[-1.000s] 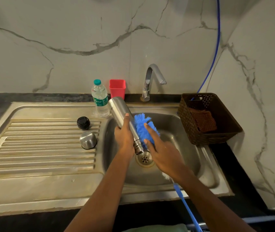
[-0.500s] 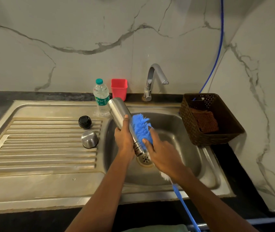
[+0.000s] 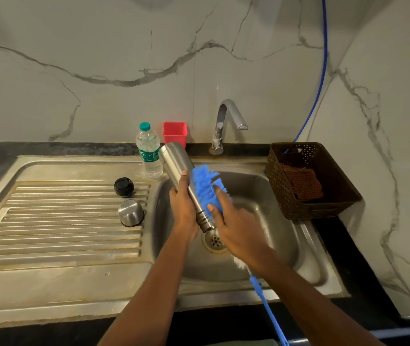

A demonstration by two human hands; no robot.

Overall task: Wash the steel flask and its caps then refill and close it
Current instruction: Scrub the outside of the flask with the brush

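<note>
While left hand (image 3: pixel 184 208) grips flask (image 3: pixel 176 158), right hand (image 3: pixel 238 228) clasps brush (image 3: pixel 205 186); black cap (image 3: pixel 124 187), steel cap (image 3: pixel 131 213) lie leftward.

Grips the steel flask (image 3: pixel 177 163) in the left hand (image 3: pixel 182 208), tilted over the sink (image 3: pixel 273 221), mouth down just above the drain (image 3: pixel 215 242). Presses the blue brush (image 3: pixel 205 188) against the flask's right side with the right hand (image 3: pixel 238 228), fingers curled on the bristles. Shows a black cap (image 3: pixel 124 187) and a steel cap (image 3: pixel 131 213) apart on the drainboard (image 3: pixel 61 221); behind, a water bottle (image 3: pixel 149 151), red cup (image 3: pixel 175 133) and tap (image 3: pixel 226 121); at right, a brown basket (image 3: pixel 323 211) holding a cloth (image 3: pixel 301 182).
</note>
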